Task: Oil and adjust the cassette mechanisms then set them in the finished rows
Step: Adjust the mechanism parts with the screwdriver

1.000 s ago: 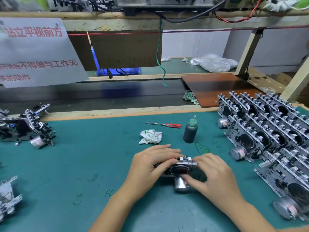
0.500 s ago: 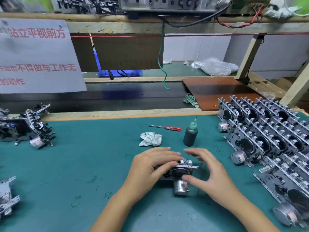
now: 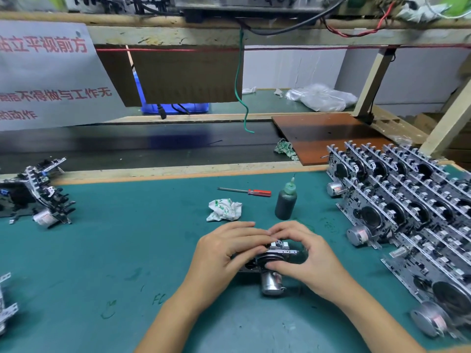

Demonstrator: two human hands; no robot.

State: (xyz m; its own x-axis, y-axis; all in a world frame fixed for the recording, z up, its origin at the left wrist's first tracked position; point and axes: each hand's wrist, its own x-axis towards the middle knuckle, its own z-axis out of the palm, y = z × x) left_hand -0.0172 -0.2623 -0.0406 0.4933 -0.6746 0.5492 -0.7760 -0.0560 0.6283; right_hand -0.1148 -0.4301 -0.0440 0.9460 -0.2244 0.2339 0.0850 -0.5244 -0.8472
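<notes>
A metal cassette mechanism with a silver motor on its near side lies on the green mat at centre front. My left hand grips its left side, fingers laid over the top. My right hand curls round its right side, thumb on the black flywheel and fingertips on the top edge, meeting the left fingers. Behind them stands a dark oil bottle with a green needle cap. Finished mechanisms stand in slanted rows on the right.
A red-handled screwdriver and a crumpled cloth lie behind my hands. More mechanisms sit at the left edge. A brown board and a dark conveyor belt run behind the mat.
My right hand lifted off the mechanism half a second ago with fingers spread; now it has closed round the right side again, fingertips meeting the left hand. The mechanism has stayed in place.
</notes>
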